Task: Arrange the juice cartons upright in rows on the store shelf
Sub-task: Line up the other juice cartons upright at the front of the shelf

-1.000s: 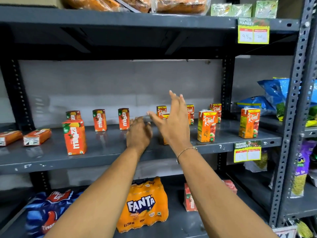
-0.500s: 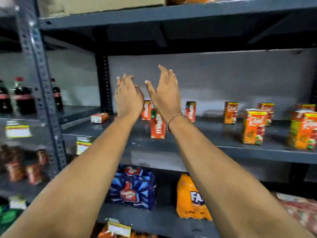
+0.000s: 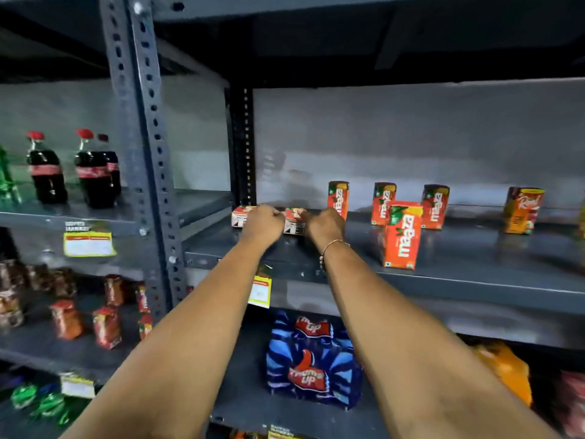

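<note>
Two orange Maaza cartons lie flat at the left end of the grey shelf (image 3: 474, 264). My left hand (image 3: 264, 221) is closed over the left lying carton (image 3: 239, 215). My right hand (image 3: 323, 224) is closed over the right lying carton (image 3: 292, 221). Three Maaza cartons stand upright in a back row (image 3: 338, 198), and a bigger one stands in front (image 3: 402, 237). An orange Real carton (image 3: 522, 210) stands further right at the back.
A perforated steel upright (image 3: 142, 153) and a dark rear post (image 3: 242, 147) border the shelf's left end. Cola bottles (image 3: 47, 172) stand on the neighbouring shelf. A blue Thums Up pack (image 3: 311, 359) and an orange pack (image 3: 503, 372) lie below.
The view has swung left along the shelf. Both hands, raised and open before, have dropped onto the two lying cartons at the left end and closed on them.
</note>
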A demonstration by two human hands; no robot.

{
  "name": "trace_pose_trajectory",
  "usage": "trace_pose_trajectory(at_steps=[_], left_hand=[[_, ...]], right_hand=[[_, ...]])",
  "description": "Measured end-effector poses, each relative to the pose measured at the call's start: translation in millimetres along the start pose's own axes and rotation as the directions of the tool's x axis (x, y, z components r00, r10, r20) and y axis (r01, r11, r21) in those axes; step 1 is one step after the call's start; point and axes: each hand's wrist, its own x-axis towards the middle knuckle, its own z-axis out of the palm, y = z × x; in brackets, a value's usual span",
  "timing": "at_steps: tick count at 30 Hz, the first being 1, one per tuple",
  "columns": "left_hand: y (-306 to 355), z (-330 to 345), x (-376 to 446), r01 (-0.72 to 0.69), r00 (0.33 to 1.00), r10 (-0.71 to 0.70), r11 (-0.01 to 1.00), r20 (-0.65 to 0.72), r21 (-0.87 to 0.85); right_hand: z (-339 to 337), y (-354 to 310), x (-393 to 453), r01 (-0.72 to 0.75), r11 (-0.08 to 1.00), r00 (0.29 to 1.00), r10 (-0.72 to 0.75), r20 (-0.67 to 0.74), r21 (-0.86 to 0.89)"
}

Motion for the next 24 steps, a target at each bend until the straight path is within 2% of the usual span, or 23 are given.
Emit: trace_pose_trajectory(at_steps=[3, 7, 13, 21, 24], left_hand=[[-4, 15, 14, 0.046, 0.999, -0.045, 0.999, 0.028, -0.022], [-11, 29, 27, 0.106, 0.994, -0.107, 0.994, 0.031, 0.038], [-12, 32, 32, 0.108, 0.987, -0.116, 0.991, 0.111, 0.081], [-15, 19, 19, 0.110, 0.983, -0.082, 0.979, 0.164, -0.171], [-18, 16, 11, 0.084, 0.978, -0.048, 0.981, 0.201, -0.175]], right_hand=[[4, 0, 16, -0.102, 0.994, 0.995, 0.102, 0.000, 0.033], [10, 1, 27, -0.153, 0.987, 0.988, 0.153, 0.003, -0.054], [14, 5, 33, -0.140, 0.988, 0.988, 0.144, 0.054, -0.062], [3, 7, 13, -0.032, 0.980, 0.981, -0.007, 0.193, 0.197], [0, 9, 10, -0.023, 0.987, 0.979, -0.011, 0.203, 0.161]])
